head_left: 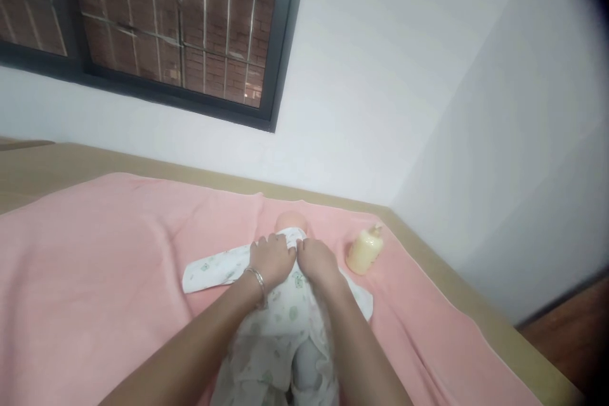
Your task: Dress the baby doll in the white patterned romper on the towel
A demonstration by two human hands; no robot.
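A baby doll (291, 222) lies on its back on a pink towel (104, 266), dressed in a white printed garment (273, 330). My left hand (272, 258), with a metal bangle on the wrist, rests on the doll's chest with its fingers curled on the garment near the collar. Beside it, my right hand (316, 260) pinches the same cloth at the neckline. Only the top of the doll's head shows beyond my fingers. One sleeve (214, 269) spreads out to the left.
A pale yellow pump bottle (364, 250) lies on the towel to the right of the doll. The towel covers a beige surface (504, 330) set into a corner of white walls. A dark-framed window (157, 25) is above.
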